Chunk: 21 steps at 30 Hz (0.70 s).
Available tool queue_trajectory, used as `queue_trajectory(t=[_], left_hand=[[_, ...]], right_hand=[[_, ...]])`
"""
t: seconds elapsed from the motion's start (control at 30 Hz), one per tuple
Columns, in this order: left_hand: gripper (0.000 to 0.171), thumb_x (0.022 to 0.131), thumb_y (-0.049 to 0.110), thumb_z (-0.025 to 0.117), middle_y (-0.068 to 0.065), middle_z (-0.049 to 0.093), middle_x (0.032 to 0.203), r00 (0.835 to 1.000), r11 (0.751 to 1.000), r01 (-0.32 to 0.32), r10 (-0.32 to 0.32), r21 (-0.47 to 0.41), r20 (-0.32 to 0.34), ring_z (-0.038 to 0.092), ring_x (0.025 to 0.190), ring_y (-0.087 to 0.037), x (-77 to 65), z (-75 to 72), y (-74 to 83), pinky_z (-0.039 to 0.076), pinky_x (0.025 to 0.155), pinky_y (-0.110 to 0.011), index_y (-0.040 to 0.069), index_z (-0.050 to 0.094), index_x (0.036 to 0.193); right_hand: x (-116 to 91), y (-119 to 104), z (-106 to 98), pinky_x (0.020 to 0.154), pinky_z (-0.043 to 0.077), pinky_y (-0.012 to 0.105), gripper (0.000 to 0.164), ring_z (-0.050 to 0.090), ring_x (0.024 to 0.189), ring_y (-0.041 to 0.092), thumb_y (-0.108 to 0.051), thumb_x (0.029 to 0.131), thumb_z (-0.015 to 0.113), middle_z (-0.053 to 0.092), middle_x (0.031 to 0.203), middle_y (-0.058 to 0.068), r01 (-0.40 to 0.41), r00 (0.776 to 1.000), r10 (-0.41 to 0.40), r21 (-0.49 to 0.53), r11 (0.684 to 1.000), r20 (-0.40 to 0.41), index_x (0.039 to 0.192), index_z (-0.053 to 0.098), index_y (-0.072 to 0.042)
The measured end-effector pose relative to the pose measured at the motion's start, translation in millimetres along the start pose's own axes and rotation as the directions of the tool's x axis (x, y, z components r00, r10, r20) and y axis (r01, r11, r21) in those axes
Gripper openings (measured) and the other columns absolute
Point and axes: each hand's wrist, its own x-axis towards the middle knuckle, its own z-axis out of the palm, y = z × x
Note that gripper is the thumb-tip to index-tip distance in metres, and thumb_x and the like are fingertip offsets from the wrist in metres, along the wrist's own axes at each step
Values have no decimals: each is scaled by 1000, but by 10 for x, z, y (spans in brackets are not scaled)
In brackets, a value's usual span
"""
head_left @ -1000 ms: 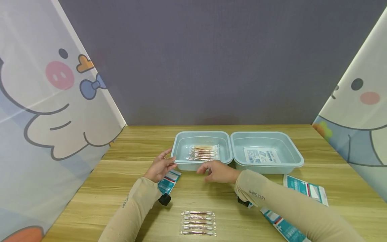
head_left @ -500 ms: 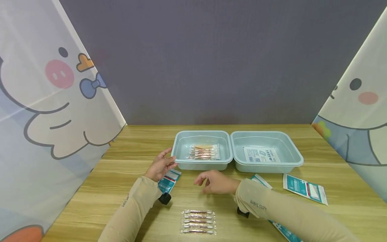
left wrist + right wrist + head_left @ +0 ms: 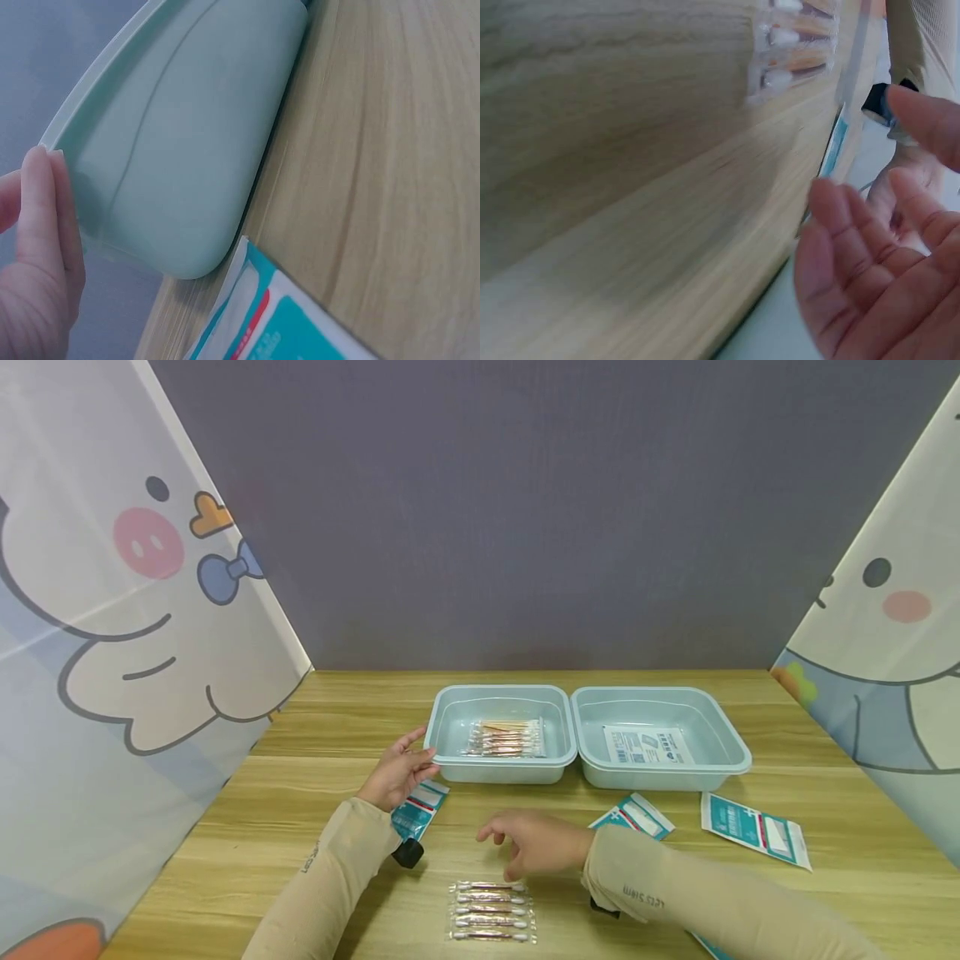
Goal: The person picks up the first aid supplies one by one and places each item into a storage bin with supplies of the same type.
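Observation:
My left hand (image 3: 396,777) touches the left front corner of a pale blue plastic tub (image 3: 498,773), its fingers fairly straight at the rim. In the left wrist view the fingertips (image 3: 37,157) meet the corner of that tub (image 3: 195,135). Inside it lie several clear-wrapped cotton swabs (image 3: 506,741). My right hand (image 3: 540,842) hovers with nothing in it, fingers loosely bent, just above and behind a clear-wrapped strip of cotton swabs (image 3: 491,912) on the table. The right wrist view shows the strip's end (image 3: 787,45) apart from the fingers (image 3: 825,202).
A second pale blue tub (image 3: 660,779) adjoins on the right, holding a white printed packet (image 3: 648,746). Teal-and-white packets lie around: one beside my left wrist (image 3: 420,810), one behind my right forearm (image 3: 637,817), another further right (image 3: 757,831). A grey wall (image 3: 540,527) stands behind.
My right hand has drawn back from the left tub's front toward the swab strip, uncovering more of a teal packet behind the forearm. My left hand stays at the tub's corner.

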Motion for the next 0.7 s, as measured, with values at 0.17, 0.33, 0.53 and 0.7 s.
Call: queue_trajectory(t=[0.17, 0.33, 0.53, 0.7], left_hand=[[60, 98, -7, 44, -10, 52, 93, 1000, 1000, 0, 0, 4, 5, 60, 65, -9, -1, 3, 16, 56, 67, -15, 1, 16, 151], [61, 99, -6, 44, -10, 55, 90, 1000, 1000, -4, 4, -7, 10, 61, 65, -9, 2, 5, 35, 56, 67, -15, 2, 15, 152], [62, 98, -5, 45, -9, 56, 89, 1000, 1000, 0, 0, -7, 5, 61, 66, -9, -7, 12, 33, 56, 67, -16, 2, 15, 152], [62, 98, -5, 45, -10, 55, 91, 1000, 1000, 7, -7, -1, -5, 61, 66, -9, -24, 5, 17, 56, 67, -16, 2, 15, 152]], right_hand=[[5, -70, 57, 71, 49, 21, 54, 53, 84, 3, -18, 70, 84, 61, 102, -6, -5, 1000, 9, -224, 974, 18, 120, 62, -16], [-6, -137, 102, 63, 46, 18, 56, 48, 75, 0, -25, 70, 85, 57, 95, -10, 24, 999, -7, -322, 947, 53, 120, 61, -19], [-35, -177, 155, 54, 40, 16, 61, 42, 63, 0, -29, 67, 85, 48, 81, -14, 26, 998, -4, -400, 916, 56, 122, 61, -23], [-44, -150, 213, 57, 42, 16, 57, 44, 66, -2, -30, 67, 85, 51, 83, -14, 50, 998, -25, -434, 900, 64, 118, 63, -24]])
